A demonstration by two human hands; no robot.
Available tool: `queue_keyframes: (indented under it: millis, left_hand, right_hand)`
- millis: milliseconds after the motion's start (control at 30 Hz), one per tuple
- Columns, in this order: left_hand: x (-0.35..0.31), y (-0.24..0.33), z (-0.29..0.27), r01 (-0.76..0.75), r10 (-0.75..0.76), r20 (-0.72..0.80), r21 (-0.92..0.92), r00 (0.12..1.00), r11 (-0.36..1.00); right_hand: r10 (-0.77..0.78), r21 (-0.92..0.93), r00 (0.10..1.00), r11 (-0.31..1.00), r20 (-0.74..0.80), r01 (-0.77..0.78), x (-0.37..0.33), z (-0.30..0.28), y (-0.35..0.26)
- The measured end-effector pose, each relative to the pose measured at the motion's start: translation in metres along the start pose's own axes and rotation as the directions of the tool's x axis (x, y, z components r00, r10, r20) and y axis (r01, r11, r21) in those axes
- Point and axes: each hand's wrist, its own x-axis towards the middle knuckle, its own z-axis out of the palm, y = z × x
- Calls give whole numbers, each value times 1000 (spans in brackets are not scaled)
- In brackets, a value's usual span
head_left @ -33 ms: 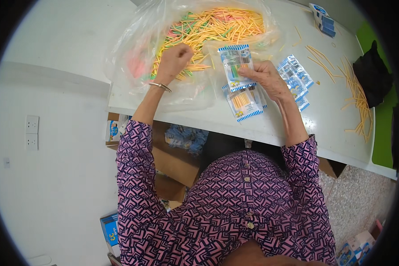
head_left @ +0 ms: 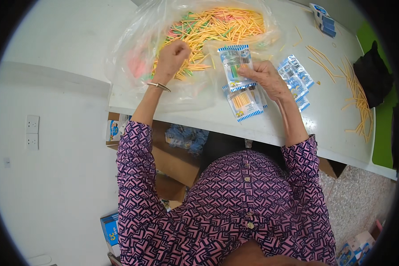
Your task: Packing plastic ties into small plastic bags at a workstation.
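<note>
My left hand [head_left: 171, 60], with a bangle at its wrist, is closed over the near left part of a pile of thin yellow, green and pink sticks [head_left: 228, 24]. Its fingers are curled in, and whatever they may hold is hidden. The pile lies in a spread, clear plastic bag [head_left: 181, 95]. My right hand [head_left: 268, 79] pinches a small blue-and-white packet [head_left: 228, 56] between thumb and fingers; coloured sticks show through its clear part. Beneath the held packet, more such packets [head_left: 245, 105] lie on the table, a window on one showing yellow sticks.
Right of my right hand lie several overlapping packets [head_left: 292, 73]. Loose yellow sticks [head_left: 358, 95] are strewn along the table's right side, beside a black cloth-like item [head_left: 373, 73]. A stack of blue-and-white packs [head_left: 326, 23] stands at the far right. An open cardboard box [head_left: 175, 166] sits below the table edge.
My left hand has shifted slightly away from me and to the left over the sticks. My right hand and its packet have stayed in place.
</note>
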Motion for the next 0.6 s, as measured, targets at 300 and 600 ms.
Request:
queue_keyframes:
  millis: [300, 600]
  left_hand:
    - [-11, 107, -5, -286, 140, -266, -663, 954, 692]
    - [-27, 98, 19, -174, 139, -104, -572, 985, 802]
  right_hand:
    - [-36, 84, 987, 996, 158, 23, 0, 7, 0]
    - [-51, 104, 987, 994, 151, 36, -2, 9, 0]
